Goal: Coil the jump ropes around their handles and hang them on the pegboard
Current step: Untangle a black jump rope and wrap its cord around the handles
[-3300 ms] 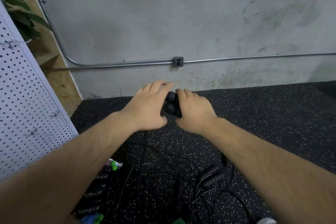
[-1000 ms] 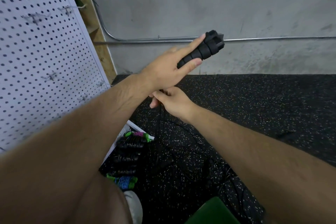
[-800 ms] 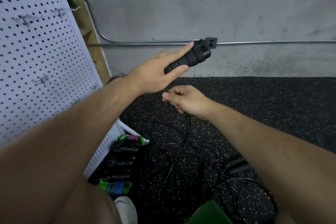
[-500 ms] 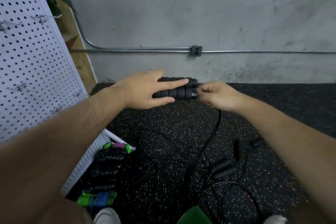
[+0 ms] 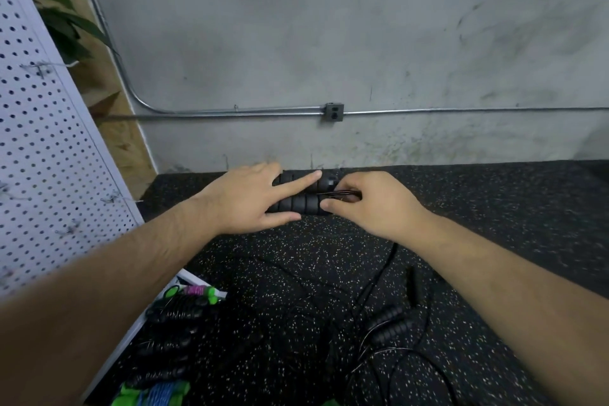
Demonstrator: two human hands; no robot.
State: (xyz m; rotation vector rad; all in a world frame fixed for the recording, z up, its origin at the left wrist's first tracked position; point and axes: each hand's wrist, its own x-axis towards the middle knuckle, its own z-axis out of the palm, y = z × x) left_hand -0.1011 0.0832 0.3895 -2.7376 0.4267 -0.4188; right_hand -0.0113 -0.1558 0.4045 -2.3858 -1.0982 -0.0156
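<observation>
My left hand holds two black ribbed jump rope handles side by side, lying level in front of the wall. My right hand pinches the thin black rope at the handles' right end. The rope trails down from under my right wrist to the speckled floor. The white pegboard with wire hooks stands at the left.
Another pair of black handles with loose rope lies on the floor lower right. Several coiled ropes, black and green ones, lie along the pegboard's foot. A grey wall with a conduit is close ahead. A plant stands upper left.
My left hand brought the handles down from raised and tilted to level, low in front of the wall. My right hand moved up from the hanging rope to the handles' right end.
</observation>
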